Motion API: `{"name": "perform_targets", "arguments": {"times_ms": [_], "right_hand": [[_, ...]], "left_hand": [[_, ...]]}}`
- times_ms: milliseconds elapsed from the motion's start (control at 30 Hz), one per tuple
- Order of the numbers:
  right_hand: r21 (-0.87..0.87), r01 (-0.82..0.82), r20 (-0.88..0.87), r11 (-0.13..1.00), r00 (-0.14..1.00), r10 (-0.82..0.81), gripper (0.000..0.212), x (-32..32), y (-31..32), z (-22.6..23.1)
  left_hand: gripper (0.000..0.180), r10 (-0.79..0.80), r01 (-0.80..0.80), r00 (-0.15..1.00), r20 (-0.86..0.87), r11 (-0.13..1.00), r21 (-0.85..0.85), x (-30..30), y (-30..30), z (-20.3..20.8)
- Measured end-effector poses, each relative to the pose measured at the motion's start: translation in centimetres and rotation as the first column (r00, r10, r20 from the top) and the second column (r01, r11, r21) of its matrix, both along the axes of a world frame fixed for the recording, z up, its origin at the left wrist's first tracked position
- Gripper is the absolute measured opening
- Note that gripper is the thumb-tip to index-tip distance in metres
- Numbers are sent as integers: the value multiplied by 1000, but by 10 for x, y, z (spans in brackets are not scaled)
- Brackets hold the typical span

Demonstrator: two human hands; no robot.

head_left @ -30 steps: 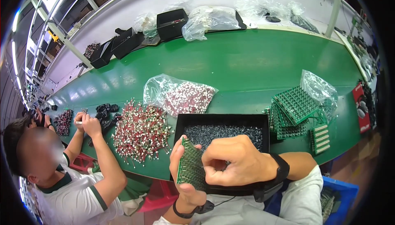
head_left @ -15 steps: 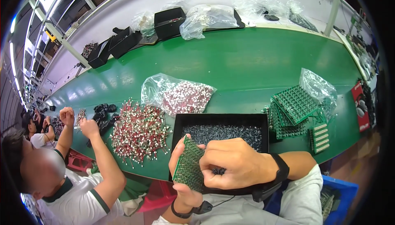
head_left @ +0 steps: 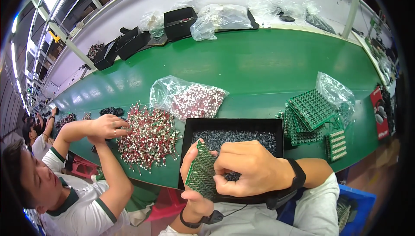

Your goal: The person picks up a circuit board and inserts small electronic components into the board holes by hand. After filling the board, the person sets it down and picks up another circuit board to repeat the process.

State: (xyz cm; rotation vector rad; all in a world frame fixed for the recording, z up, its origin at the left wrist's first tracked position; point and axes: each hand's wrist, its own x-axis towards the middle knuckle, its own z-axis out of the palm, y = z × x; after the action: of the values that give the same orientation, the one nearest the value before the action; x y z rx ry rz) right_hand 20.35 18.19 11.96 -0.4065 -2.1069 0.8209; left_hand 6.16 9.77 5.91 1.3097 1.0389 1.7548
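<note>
A green circuit board panel [head_left: 200,173] is tilted up on edge over the front of a black tray [head_left: 276,126]. My left hand [head_left: 196,205] grips it along its left and lower edges, fingers behind and thumb low in front. My right hand [head_left: 255,169] is closed, thumb and index finger pinched at the panel's right side; whatever they hold is hidden. Many small dark parts [head_left: 242,137] fill the tray beneath both hands.
Right of the tray lie stacked green circuit boards [head_left: 312,108], a block with pale rows [head_left: 336,145] and a clear bag [head_left: 336,91]. On the left are a heap of red-and-white wired connectors [head_left: 149,139], a bag of similar pieces [head_left: 196,102] and a co-worker's arms [head_left: 97,130].
The co-worker's raised hands have come down and right, one now reaching to the connector heap. My hands keep nearly the same pose, with the panel turned slightly.
</note>
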Motion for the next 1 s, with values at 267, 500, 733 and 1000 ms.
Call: {"name": "perform_targets", "arguments": {"times_ms": [267,500,733,1000], "right_hand": [[17,-113,-110,993,987,114,14,-7,-13,-6],[-214,-151,-84,965,987,136,13,-4,-18,-1],[-349,-178,-44,920,984,174,10,-2,-12,2],[-200,-116,-16,973,993,115,14,-2,-2,-1]], "left_hand": [[92,67,-58,985,-157,997,58,-3,3,-6],[83,195,-157,940,-280,976,153,-1,1,-10],[79,203,-153,933,-298,971,184,-3,3,-10],[94,118,-122,985,-122,992,-21,2,1,3]]}}
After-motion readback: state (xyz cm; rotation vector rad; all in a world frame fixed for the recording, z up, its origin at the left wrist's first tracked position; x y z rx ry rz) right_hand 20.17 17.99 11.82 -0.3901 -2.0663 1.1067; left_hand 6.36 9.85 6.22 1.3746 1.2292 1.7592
